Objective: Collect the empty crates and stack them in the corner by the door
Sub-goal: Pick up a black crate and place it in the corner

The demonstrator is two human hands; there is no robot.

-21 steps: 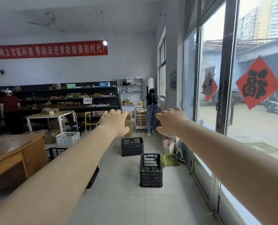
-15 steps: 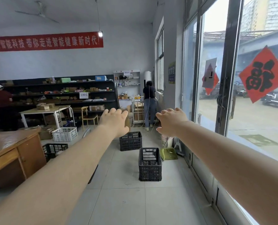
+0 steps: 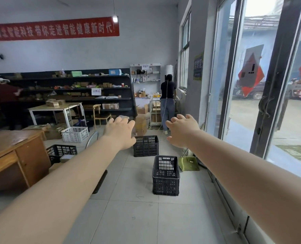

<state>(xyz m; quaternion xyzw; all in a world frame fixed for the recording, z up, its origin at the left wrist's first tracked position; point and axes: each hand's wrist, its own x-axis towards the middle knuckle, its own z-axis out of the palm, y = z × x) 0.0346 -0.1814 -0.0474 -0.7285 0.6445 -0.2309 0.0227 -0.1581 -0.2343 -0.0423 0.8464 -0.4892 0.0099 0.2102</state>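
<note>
Two bare arms extend forward at chest height, both hands empty. The left hand (image 3: 120,133) is seen from the back, fingers relaxed and lying together, holding nothing. The right hand (image 3: 182,131) is likewise empty, fingers loosely spread and thumb set apart. Taking the nearest black slatted plastic crate (image 3: 166,175) as the landmark: it stands upright on the grey tiled floor (image 3: 128,217), open top up, nothing visible inside, below and ahead of both hands and well apart from them. A second black slatted plastic crate (image 3: 146,146) stands farther back and slightly to the left of the landmark, its left edge partly covered by the left hand. A third black slatted crate (image 3: 61,153) sits well to the left of the landmark, beside a brown wooden desk (image 3: 16,155); its contents cannot be judged. A white slatted plastic crate (image 3: 75,134) stands beyond that one, farther to the left rear of the landmark. A green plastic dustpan (image 3: 188,163) lies just to the right of the landmark, against the base of the glazed dark-framed door (image 3: 273,95). A person in dark top and jeans (image 3: 167,101) stands with back turned, far behind the landmark, at a wire trolley. Dark wall shelving (image 3: 86,88) loaded with cartons runs along the rear wall.
</note>
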